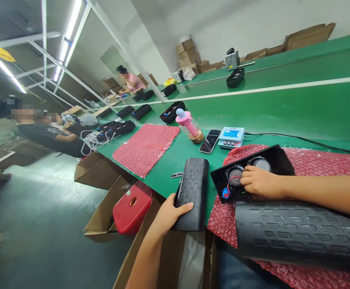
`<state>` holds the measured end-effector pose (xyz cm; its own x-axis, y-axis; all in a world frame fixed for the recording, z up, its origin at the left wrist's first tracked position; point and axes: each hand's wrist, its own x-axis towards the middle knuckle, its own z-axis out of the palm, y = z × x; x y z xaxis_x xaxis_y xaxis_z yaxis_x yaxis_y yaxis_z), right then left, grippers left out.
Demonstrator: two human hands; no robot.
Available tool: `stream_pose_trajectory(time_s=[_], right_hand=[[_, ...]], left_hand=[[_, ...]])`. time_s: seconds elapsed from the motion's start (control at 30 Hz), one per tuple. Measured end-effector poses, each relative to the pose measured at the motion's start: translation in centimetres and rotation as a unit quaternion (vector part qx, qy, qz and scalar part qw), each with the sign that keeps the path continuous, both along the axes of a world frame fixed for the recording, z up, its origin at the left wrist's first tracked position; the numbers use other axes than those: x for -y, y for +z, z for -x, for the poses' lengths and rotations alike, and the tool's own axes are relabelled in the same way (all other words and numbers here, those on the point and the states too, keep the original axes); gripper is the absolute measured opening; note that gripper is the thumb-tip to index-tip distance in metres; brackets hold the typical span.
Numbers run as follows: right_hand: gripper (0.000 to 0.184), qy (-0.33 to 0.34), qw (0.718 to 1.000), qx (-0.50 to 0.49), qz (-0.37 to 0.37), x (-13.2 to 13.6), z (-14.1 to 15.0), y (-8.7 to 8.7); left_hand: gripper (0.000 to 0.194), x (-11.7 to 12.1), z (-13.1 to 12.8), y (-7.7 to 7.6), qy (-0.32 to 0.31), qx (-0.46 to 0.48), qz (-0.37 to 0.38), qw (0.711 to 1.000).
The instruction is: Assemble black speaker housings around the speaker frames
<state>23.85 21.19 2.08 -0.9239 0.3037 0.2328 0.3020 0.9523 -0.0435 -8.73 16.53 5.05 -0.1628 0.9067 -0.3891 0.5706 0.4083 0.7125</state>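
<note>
My left hand (pixel 175 212) grips the near end of a black speaker cover (pixel 194 180) with slotted patterns, thumb on top, at the table's front edge. Inside an open black speaker housing (pixel 279 160), my right hand (pixel 257 182) has its fingers curled together over the round speaker drivers (pixel 235 176). Whatever those fingers pinch is hidden. A blue part (pixel 226 193) with red and black wires sits in the housing's left end. Closer to me, a second slotted black speaker shell (pixel 301 233) lies on red bubble wrap (pixel 223 224), below my right forearm.
Behind the housing are a small blue-screened tester (pixel 231 137) with a cable, a phone (pixel 210 141) and a pink-topped bottle (pixel 190 126). More bubble wrap (pixel 146 146) lies left. A red bag (pixel 133 206) sits in a carton below the edge. Co-workers sit farther along the bench.
</note>
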Motion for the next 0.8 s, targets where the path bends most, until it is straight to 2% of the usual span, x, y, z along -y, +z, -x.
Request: stream_pose_trajectory(time_s=[0.1,0.2,0.27,0.33,0.47,0.53,0.6,0.67,0.73,0.77,0.8], right_hand=[[0.013,0.000,1.000,0.006,0.001,0.0,-0.1,0.0],[0.012,0.000,1.000,0.011,0.001,-0.1,0.0,0.0],[0.012,-0.001,1.000,0.014,0.001,-0.1,0.0,0.0],[0.012,-0.001,1.000,0.017,0.001,0.0,0.1,0.1],[0.011,-0.005,1.000,0.022,0.000,0.0,0.0,0.2],[0.012,-0.006,1.000,0.021,-0.001,0.0,0.0,0.2],[0.013,-0.004,1.000,0.012,-0.004,0.0,0.0,0.1],[0.014,0.000,1.000,-0.008,-0.012,0.0,0.0,-0.1],[0.017,0.008,0.999,-0.041,-0.022,0.1,0.0,-0.6],[0.019,0.011,0.998,-0.061,-0.026,0.2,0.0,-1.0],[0.020,0.015,0.996,-0.083,-0.028,0.2,0.0,-1.4]], left_hand=[[0.077,-0.3,0.2,0.3,-0.058,-0.088,-0.005,0.994],[0.087,0.0,-0.2,0.4,-0.094,-0.144,-0.047,0.984],[0.085,0.3,-1.1,0.3,-0.127,-0.203,-0.082,0.968],[0.082,0.6,-2.4,0.3,-0.153,-0.266,-0.085,0.948],[0.093,0.5,-5.1,0.4,-0.132,-0.351,-0.033,0.926],[0.092,0.2,-5.4,0.8,-0.122,-0.352,-0.049,0.927],[0.089,0.1,-4.9,1.5,-0.108,-0.301,-0.089,0.943],[0.088,0.7,-3.6,2.4,-0.071,-0.177,-0.130,0.973],[0.091,2.0,-2.2,3.3,-0.034,0.033,-0.147,0.988],[0.093,2.9,-1.6,3.6,-0.029,0.156,-0.139,0.977],[0.097,3.8,-1.1,3.8,-0.044,0.276,-0.116,0.953]])
